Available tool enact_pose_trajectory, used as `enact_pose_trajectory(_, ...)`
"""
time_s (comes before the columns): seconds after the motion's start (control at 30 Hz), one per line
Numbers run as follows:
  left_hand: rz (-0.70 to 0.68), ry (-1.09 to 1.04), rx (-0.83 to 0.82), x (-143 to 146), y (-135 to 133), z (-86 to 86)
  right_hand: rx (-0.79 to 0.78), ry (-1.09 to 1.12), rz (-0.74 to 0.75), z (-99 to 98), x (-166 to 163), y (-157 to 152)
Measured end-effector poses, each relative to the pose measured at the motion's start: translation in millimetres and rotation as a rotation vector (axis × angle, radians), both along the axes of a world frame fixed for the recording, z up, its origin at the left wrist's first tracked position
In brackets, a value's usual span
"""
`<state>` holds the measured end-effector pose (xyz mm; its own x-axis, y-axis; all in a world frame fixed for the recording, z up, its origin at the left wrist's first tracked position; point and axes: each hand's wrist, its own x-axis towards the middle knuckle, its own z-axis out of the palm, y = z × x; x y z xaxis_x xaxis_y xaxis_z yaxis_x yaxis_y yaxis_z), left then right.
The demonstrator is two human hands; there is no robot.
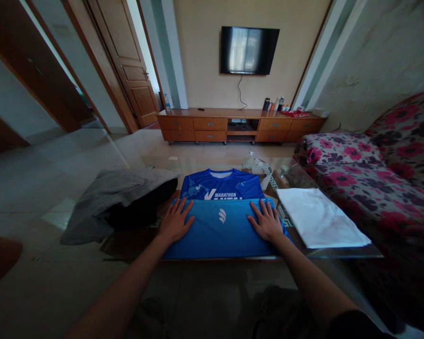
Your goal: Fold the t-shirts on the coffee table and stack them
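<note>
A blue T-shirt (215,230) lies on the glass table with its lower part folded up over the front, covering part of the white "MARATHON" print. Its collar points away from me, and a small white logo shows on the folded part. My left hand (175,220) rests flat on the left side of the fold, fingers spread. On the right side of the fold, my right hand (266,221) lies flat too, fingers apart. Neither hand grips the cloth.
A grey and black garment (123,200) is heaped at the table's left. Folded white cloth (318,216) lies at the right of the glass table (342,253). A flowered sofa (360,179) stands to the right. A wooden TV cabinet (208,125) is beyond, under a television (249,50).
</note>
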<state>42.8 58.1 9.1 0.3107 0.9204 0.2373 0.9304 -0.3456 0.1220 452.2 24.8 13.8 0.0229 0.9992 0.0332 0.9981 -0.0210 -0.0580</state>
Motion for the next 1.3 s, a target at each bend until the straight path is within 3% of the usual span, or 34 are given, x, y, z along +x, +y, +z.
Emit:
enact_pose_trajectory(0.1,-0.1,0.034,0.014,9.7,-7.9,9.4,0.051,0.012,0.055,0.5,-5.0,-2.8)
enact_pose_trajectory(0.2,-0.155,0.04,-0.067,13.7,-12.4,7.2,0.038,0.017,0.106,-0.8,-8.8,-4.2)
enact_pose_trajectory(0.43,-0.147,0.036,-0.09,9.4,-13.0,-6.7,-0.015,0.002,0.094,-6.7,-7.8,-2.0)
enact_pose_trajectory(1.3,-0.147,0.037,-0.09,9.6,-13.4,-4.4,-0.001,0.002,0.095,-7.3,-8.1,-2.8)
